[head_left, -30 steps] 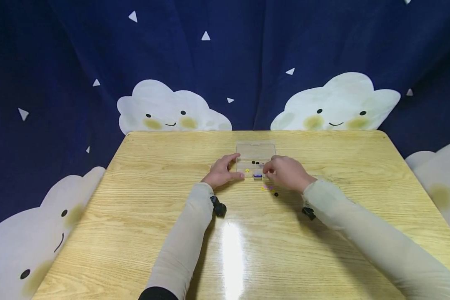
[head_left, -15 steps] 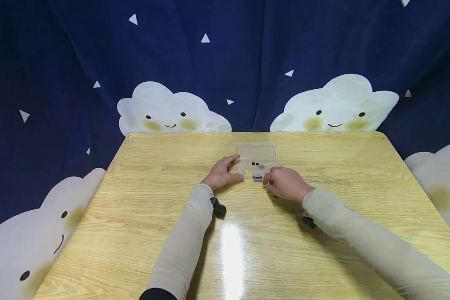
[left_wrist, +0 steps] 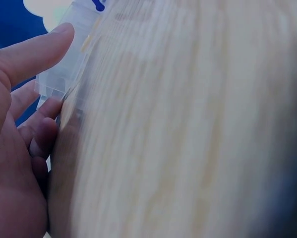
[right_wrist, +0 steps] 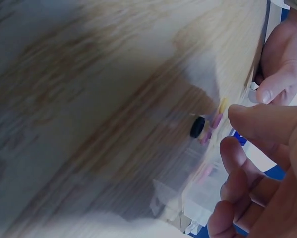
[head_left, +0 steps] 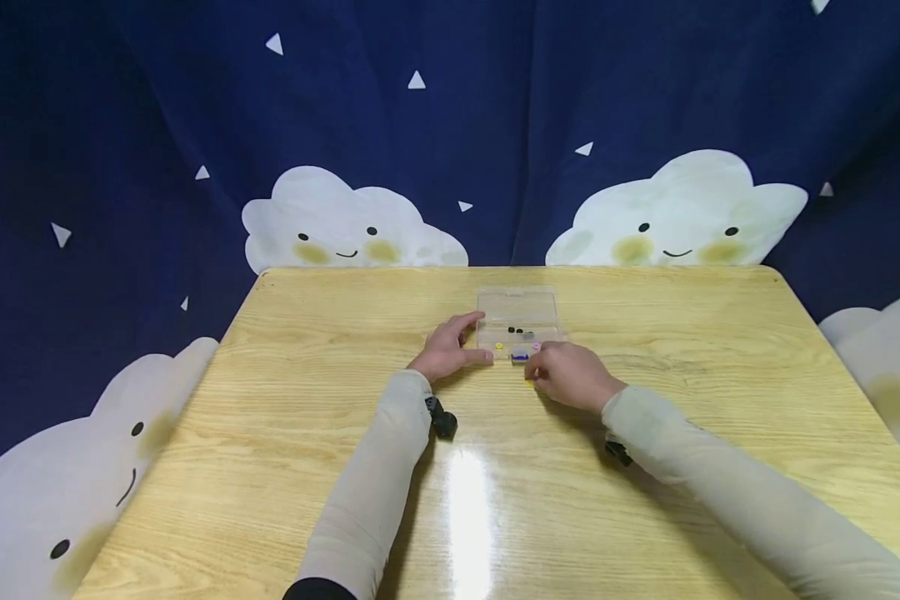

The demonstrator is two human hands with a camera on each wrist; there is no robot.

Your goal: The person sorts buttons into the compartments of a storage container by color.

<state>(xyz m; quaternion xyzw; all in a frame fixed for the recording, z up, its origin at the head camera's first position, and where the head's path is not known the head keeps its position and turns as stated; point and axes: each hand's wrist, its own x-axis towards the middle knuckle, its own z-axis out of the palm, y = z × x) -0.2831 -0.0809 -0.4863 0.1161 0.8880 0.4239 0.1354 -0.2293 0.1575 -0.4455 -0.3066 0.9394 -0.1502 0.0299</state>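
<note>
A clear plastic box [head_left: 516,305] lies with its lid raised, a blue latch [head_left: 520,357] at its front. My left hand [head_left: 447,348] rests along the box's left side, thumb at the front corner and fingers stretched toward the back. Near the front right corner, my right hand [head_left: 572,377] reaches down over small button-like discs. The right wrist view shows a black disc [right_wrist: 198,127], a pink disc [right_wrist: 216,120] and a yellow disc [right_wrist: 223,105] on the table beside the right thumb. A gap shows between that thumb and the bent fingers, with nothing in it.
Inside the box are a yellow disc [head_left: 498,346], a pink disc [head_left: 536,346] and several black discs [head_left: 515,331]. The wooden table [head_left: 307,350] ends at a dark blue curtain [head_left: 506,125] with cloud prints.
My right hand has moved from the box's front right part toward me, over the loose discs. The pink disc inside the box has come into sight. My left hand stays at the box.
</note>
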